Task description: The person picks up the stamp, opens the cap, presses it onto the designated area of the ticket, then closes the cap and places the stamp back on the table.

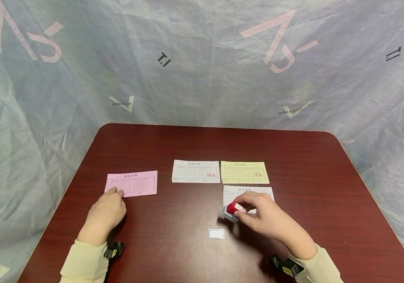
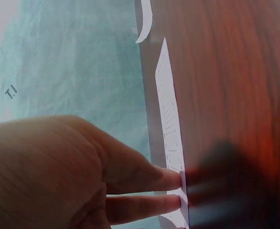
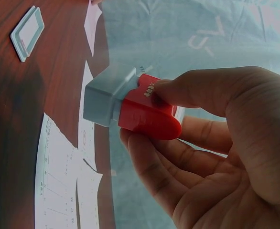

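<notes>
My right hand (image 1: 263, 214) pinches a rubber stamp (image 3: 149, 107) with a red handle and a grey rectangular base, raised above the table near the lower white form slip (image 1: 238, 191). The fingers partly cover that slip. At the left, my left hand (image 1: 107, 212) rests its fingertips on the lower edge of a pink form slip (image 1: 139, 181), two fingers showing extended in the left wrist view. A small rectangular cap (image 1: 216, 234) with a pale inside and a grey rim lies on the table, left of the stamp.
Beyond the right hand lie another white slip (image 1: 191, 171) and a yellow slip (image 1: 242, 171), side by side, each bearing a red rectangular mark. The dark red wooden table (image 1: 173, 145) has rounded far corners. Grey printed sheeting (image 1: 202, 78) hangs behind and beside it.
</notes>
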`<state>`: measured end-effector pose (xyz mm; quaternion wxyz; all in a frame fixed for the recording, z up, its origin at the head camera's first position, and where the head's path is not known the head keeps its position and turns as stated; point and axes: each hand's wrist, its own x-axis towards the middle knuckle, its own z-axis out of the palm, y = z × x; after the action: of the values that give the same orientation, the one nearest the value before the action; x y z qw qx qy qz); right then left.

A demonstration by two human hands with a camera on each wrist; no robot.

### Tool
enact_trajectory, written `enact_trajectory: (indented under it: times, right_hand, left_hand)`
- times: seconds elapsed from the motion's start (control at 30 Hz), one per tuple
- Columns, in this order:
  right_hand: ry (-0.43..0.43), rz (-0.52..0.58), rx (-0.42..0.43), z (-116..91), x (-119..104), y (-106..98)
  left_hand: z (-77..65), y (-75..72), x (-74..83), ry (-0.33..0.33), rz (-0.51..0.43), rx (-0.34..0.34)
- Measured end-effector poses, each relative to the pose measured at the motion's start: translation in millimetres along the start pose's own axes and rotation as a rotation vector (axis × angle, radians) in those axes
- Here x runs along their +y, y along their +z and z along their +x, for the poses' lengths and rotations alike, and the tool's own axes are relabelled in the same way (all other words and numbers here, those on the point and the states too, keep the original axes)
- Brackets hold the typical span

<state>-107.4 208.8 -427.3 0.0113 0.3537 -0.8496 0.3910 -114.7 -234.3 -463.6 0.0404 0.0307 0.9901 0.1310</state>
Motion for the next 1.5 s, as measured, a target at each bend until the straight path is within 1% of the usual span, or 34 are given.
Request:
enact_trajectory:
  times: [0.17, 0.4, 0.67, 0.87, 1.0, 1.23, 1.37, 1.5]
  right_hand:
    - [-0.002, 0.000, 0.001, 0.7, -0.5, -0.2]
    - [0.033, -0.006, -0.016, 0.5, -0.3, 0.0]
    - [0.046, 0.004, -0.019, 0.8, 0.3, 0.6]
    - [0.050, -0.019, -0.021, 1.3, -0.4, 0.7]
    - [0.044, -0.022, -0.020, 2.0, -1.0, 0.4]
    - [0.035, -0.009, -0.023, 2.7, -1.9, -0.5]
    - [0.040, -0.009, -0.022, 3.3, -2.2, -0.9]
    - [0.046, -0.008, -0.025, 3.3, -2.6, -1.3]
  left_hand:
    - [-5.3, 1.9, 3.6, 0.003, -0.004, 0.009]
    - [-10.3, 3.4, 10.9, 0.007, 0.008, 0.004]
    - [-15.7, 3.2, 21.5, 0.032, 0.022, 0.030]
    - [-20.1, 4.8, 31.6, 0.052, 0.021, 0.052]
    - [-24.0, 7.2, 38.3, 0.067, 0.023, 0.049]
    - [-31.6, 10.0, 48.4, 0.065, 0.003, 0.030]
    - [-38.1, 10.2, 54.8, 0.062, 0.004, 0.025]
    - [-43.1, 10.7, 62.4, 0.070, 0.010, 0.005]
